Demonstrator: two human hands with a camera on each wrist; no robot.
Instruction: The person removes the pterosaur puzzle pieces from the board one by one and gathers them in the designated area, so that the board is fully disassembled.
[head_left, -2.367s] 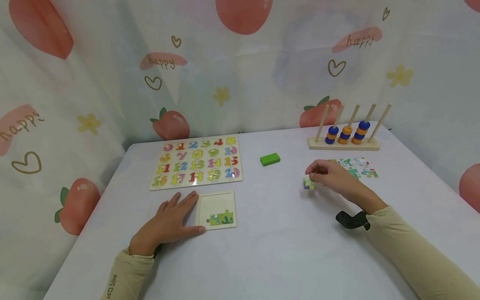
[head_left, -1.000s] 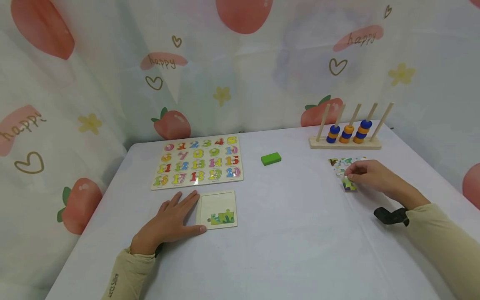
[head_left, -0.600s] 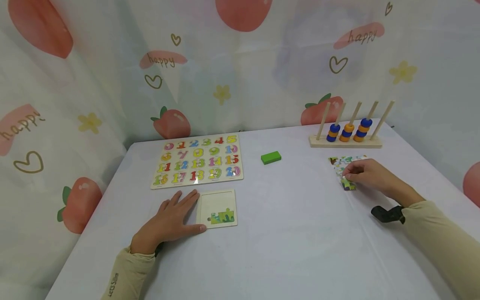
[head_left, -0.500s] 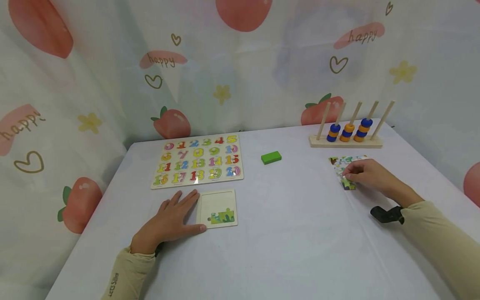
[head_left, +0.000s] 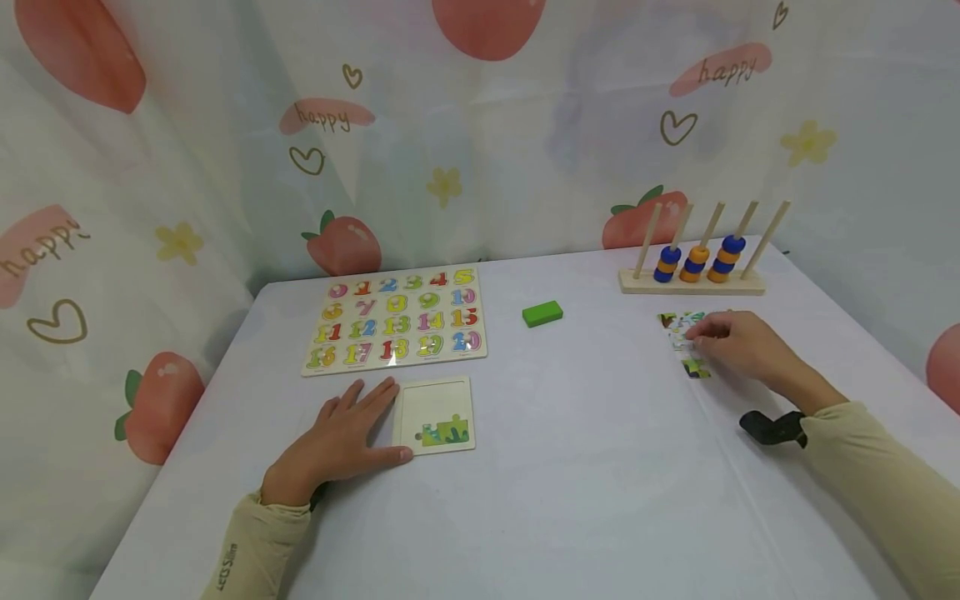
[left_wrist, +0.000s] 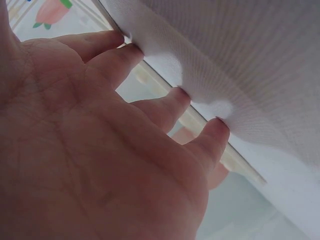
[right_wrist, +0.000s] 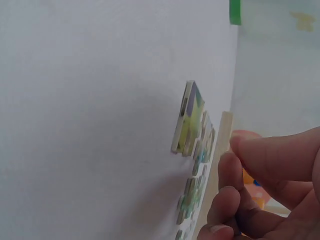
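Spread flat on the table, my left hand (head_left: 337, 442) has its fingertips and thumb at the left edge of a small wooden puzzle tray (head_left: 431, 392). Joined green pieces (head_left: 446, 432) lie in the tray's lower right. In the left wrist view the palm and fingers of this hand fill much of the picture. Over at the right, my right hand (head_left: 738, 342) is just above a group of loose puzzle pieces (head_left: 681, 325), partly hiding them. A green and purple puzzle piece (head_left: 696, 368) lies flat below its fingertips. The right wrist view shows loosely bent fingers (right_wrist: 275, 155) holding nothing.
A number board (head_left: 393, 321) with numerals 0 to 20 lies at the back left. Near the back middle is a green block (head_left: 542, 313). A wooden bead stand (head_left: 690, 286) with blue and orange beads stands behind the loose pieces.
My right hand carried the green and purple piece rightwards, set it down by the other loose pieces and let go, then rose slightly off it. The left hand stayed at the tray.
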